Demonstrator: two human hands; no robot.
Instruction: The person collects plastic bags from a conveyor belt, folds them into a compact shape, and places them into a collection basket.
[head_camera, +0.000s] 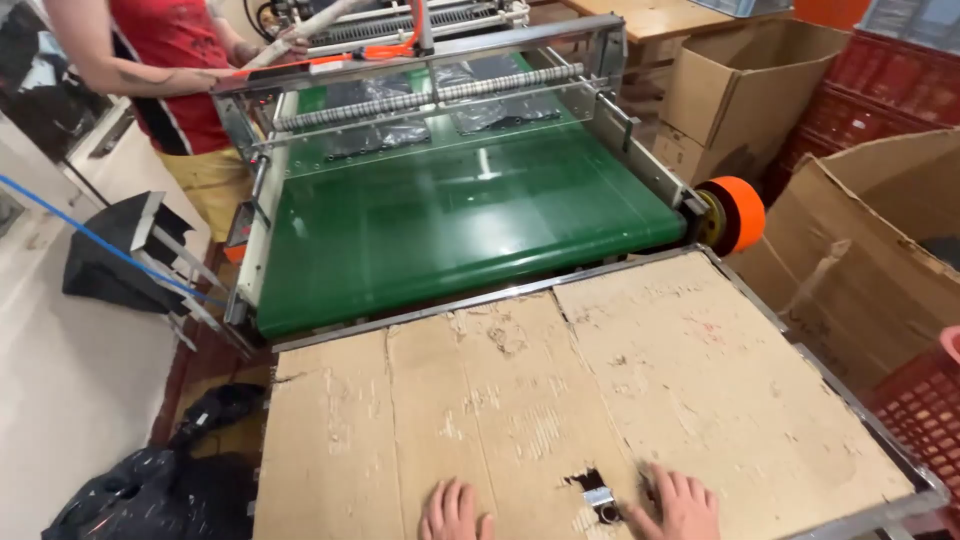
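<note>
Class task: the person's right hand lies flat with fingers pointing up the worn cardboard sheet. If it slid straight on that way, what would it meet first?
Probably only bare brown cardboard sheet ahead of the right hand, then the green conveyor belt at its far edge.

Left hand (456, 512) at 6 o'clock, right hand (682, 508) at 5 o'clock; both palm-down, fingers spread, apparently flat, wrists out of frame.

Open brown cardboard boxes (745, 85) stand right of the conveyor.
</note>
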